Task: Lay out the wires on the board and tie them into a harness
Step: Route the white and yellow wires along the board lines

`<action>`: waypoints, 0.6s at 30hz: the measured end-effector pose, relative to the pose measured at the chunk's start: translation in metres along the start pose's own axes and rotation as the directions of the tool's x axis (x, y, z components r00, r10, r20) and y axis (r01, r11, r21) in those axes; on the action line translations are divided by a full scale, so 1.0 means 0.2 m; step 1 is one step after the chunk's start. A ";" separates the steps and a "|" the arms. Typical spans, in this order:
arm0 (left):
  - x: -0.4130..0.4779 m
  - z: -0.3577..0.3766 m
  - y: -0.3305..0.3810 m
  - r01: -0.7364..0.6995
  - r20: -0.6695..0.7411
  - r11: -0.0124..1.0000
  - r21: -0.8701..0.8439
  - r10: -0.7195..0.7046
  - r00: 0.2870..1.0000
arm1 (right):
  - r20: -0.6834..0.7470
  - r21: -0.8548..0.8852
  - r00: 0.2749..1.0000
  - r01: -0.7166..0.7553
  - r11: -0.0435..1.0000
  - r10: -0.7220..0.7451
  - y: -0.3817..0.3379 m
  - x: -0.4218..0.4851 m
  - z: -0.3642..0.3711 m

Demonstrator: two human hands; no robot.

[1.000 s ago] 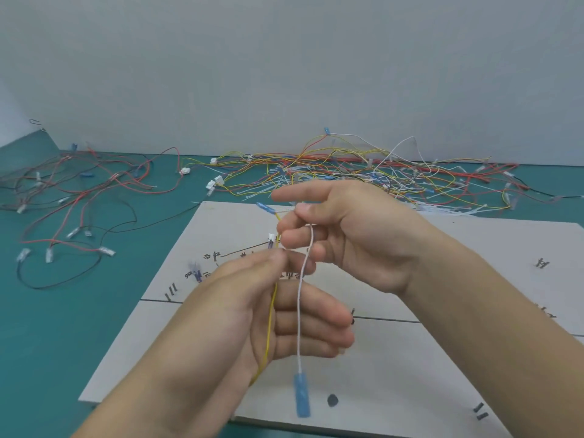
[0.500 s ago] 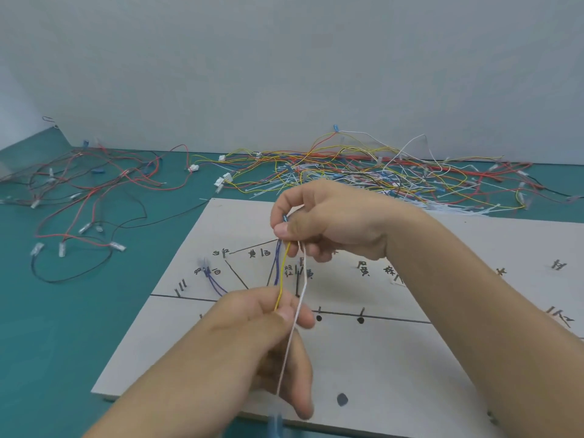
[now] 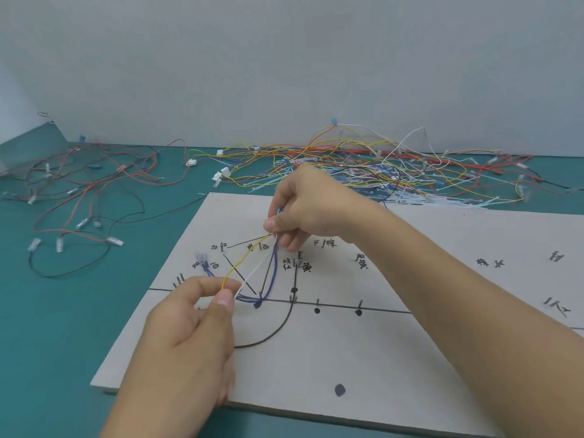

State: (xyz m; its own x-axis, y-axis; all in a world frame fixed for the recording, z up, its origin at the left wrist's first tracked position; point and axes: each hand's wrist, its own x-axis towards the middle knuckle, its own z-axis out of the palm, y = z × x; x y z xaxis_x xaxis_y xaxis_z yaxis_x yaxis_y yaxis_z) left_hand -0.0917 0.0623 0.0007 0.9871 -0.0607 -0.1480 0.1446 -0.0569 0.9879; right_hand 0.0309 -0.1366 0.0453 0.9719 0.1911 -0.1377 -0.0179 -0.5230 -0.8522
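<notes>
A grey board (image 3: 395, 358) with drawn lines, dots and hand-written labels lies on the teal table. Over its left part my right hand (image 3: 311, 205) pinches the upper ends of a yellow wire (image 3: 241, 263) and a white wire (image 3: 254, 271). My left hand (image 3: 192, 324) pinches the lower ends of the same two wires between thumb and forefinger. Blue wires (image 3: 271, 279) run from under my right hand down to a peg near the horizontal line. A black wire (image 3: 278, 330) curves across the board below.
A big tangle of yellow, red, white and blue wires (image 3: 379, 165) with white cable ties lies behind the board. Red and black wires (image 3: 85, 197) with white connectors spread over the table at the left. A grey wall stands behind.
Both hands have dropped toward the board and spread apart, so the yellow and white wires now slant from upper right to lower left. The blue terminal hanging earlier is out of sight.
</notes>
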 end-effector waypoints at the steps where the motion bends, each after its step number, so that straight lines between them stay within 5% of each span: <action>1: 0.00 0.00 -0.01 0.002 -0.004 1.000 -0.001 -0.002 1.000 | -0.037 -0.025 0.999 0.009 1.000 -0.010 0.01 0.00 0.03; 8: 0.00 0.01 -0.03 -0.022 -0.003 0.996 0.087 0.023 1.000 | -0.264 -0.383 0.943 0.090 0.920 -0.203 0.02 0.06 0.15; 18: -0.04 0.01 -0.03 -0.033 0.045 0.977 0.210 0.024 0.999 | -0.303 -0.432 0.926 0.077 0.899 -0.225 0.10 0.03 0.23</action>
State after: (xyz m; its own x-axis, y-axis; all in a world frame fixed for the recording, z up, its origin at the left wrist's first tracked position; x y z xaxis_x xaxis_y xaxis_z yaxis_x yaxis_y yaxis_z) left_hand -0.1015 0.0613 -0.0048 0.9863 -0.1064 -0.1261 0.0944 -0.2630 0.9602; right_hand 0.0251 -0.1078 0.0047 0.9752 0.0432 0.2170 0.1604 -0.8138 -0.5586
